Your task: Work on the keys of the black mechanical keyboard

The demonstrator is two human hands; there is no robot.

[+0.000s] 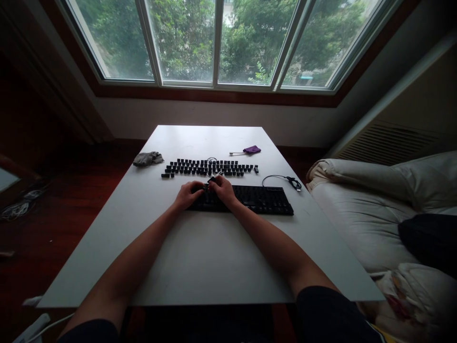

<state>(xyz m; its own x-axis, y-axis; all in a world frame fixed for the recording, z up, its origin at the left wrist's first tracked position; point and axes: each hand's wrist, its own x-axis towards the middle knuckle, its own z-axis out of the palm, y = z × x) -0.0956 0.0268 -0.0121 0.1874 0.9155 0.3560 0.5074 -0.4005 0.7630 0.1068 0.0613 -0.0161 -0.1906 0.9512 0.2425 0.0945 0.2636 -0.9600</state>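
Note:
A black keyboard (264,200) lies on the white table, many of its keys in place on the right side. Over its left end is my left hand (188,195), fingers curled and thumb bent inward; what they grip is too small and dark to make out. Close beside it, my right hand (224,189) pinches a keycap puller (213,179), a small dark piece with thin wire ends showing above the fingers. Just beyond both hands, loose black keycaps (193,167) stand in rows on the table.
A grey cloth (148,158) lies at the table's left edge. Farther back on the right are a purple pouch (252,149) and a thin brush-like stick (237,153). A bundled black cable (293,183) rests near the right edge. Beside the white table (221,257) stands a pale sofa (357,214).

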